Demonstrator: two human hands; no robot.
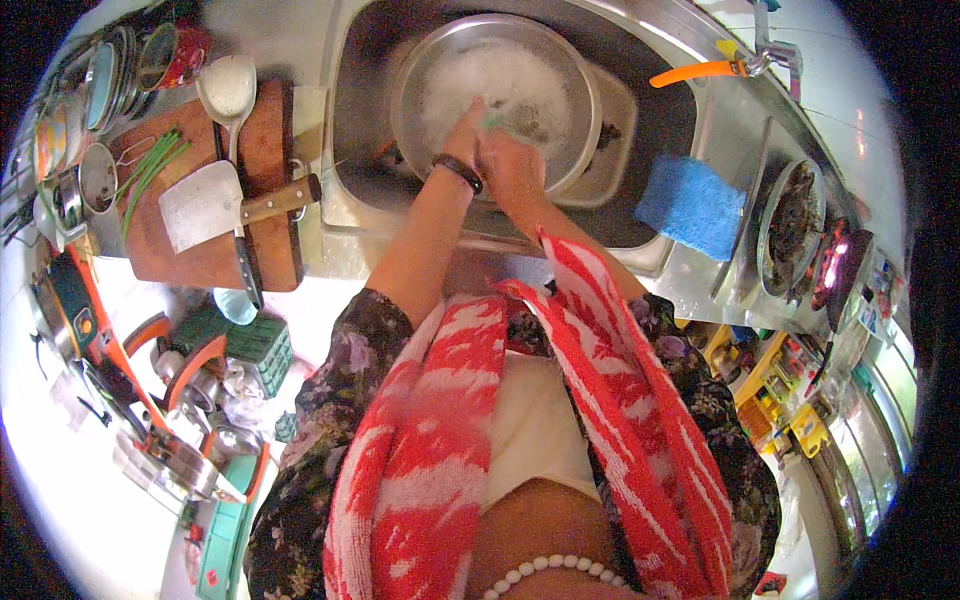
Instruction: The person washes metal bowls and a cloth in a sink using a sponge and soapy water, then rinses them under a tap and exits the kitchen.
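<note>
Both hands are over a large round metal basin (589,71) of cloudy, sudsy water, which sits in a stainless steel sink (360,161). My left hand (469,139), with a dark bracelet at the wrist, reaches in with its fingers together. Touching it or close beside it, my right hand (516,166) is curled, with a small greenish thing at its fingers; what that is cannot be made out. A rectangular metal tray (619,161) lies partly under the basin. On the sink's right edge hangs a blue cloth (694,206).
Left of the sink, a wooden cutting board (150,255) bears a cleaver (202,206), green stalks (150,172) and a metal turner (226,90). An orange-sleeved faucet (701,73) reaches over the sink's upper right. An oval dish of dark food (766,240) stands at right.
</note>
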